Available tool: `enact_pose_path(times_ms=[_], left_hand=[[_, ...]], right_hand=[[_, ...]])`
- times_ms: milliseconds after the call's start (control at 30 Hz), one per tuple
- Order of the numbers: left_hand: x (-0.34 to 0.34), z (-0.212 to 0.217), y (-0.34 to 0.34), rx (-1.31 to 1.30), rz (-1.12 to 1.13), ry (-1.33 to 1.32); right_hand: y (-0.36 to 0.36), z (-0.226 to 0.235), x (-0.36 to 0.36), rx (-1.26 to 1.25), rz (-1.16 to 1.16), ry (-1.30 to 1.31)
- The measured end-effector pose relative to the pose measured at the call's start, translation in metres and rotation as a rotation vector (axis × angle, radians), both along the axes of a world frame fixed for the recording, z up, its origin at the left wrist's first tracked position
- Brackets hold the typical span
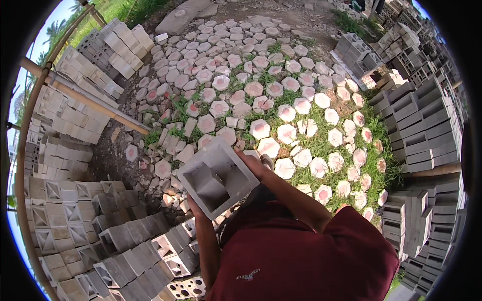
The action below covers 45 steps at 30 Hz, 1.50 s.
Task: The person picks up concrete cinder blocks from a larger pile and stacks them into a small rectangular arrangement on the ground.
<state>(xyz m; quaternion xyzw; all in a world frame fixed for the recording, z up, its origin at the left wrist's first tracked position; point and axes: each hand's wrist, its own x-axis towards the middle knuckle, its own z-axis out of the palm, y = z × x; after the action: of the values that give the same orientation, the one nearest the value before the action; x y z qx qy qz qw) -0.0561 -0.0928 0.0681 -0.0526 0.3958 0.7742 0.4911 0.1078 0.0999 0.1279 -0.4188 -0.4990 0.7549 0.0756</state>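
Note:
Between my two hands is a grey concrete ventilation block (241,193), held tilted in front of my body. Its recessed face, with slanted inner walls, is turned up toward me. My right hand (252,163) grips the block's upper right side, fingers pressed along the edge. At the lower left side, my left hand (197,206) closes on the block, though most of its fingers are hidden by it. Below the block lies ground paved with hexagonal stones.
Hexagonal pavers (260,129) with reddish centres and grass between them cover the ground. Stacked blocks (128,231) stand close on the left, and more grey blocks (419,128) on the right. A bamboo pole (95,100) slants across the left side. Several blocks (357,54) sit at the far right.

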Motion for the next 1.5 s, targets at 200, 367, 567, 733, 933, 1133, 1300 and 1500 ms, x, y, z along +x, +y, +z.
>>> enact_pose_path(times_ms=[200, 367, 567, 733, 933, 1133, 1300, 1500], left_hand=[[0.024, -0.005, 0.145, 0.152, -0.215, 0.070], [0.061, -0.001, 0.291, 0.214, -0.284, 0.098], [0.112, -0.004, 0.425, 0.070, -0.492, 0.058], [0.162, 0.011, 0.527, -0.010, -0.651, 0.077], [0.193, -0.016, 0.657, 0.022, -0.958, -0.013], [0.229, -0.015, 0.814, 0.064, -1.187, -0.050], [0.236, 0.005, 0.954, 0.081, -1.366, 0.084], [0.221, 0.017, 1.058, 0.079, -1.379, 0.061]], right_hand=[[0.119, -0.061, 0.054, 0.035, -0.194, 0.222], [0.233, -0.013, 0.113, 0.169, -0.288, 0.140], [0.309, -0.011, 0.192, 0.117, -0.551, 0.048], [0.350, -0.024, 0.246, 0.103, -0.805, -0.010], [0.417, -0.016, 0.273, 0.084, -1.097, 0.165], [0.521, -0.019, 0.282, 0.183, -1.350, 0.074], [0.636, -0.035, 0.278, 0.198, -1.463, 0.219], [0.732, -0.022, 0.255, 0.144, -1.474, 0.308]])
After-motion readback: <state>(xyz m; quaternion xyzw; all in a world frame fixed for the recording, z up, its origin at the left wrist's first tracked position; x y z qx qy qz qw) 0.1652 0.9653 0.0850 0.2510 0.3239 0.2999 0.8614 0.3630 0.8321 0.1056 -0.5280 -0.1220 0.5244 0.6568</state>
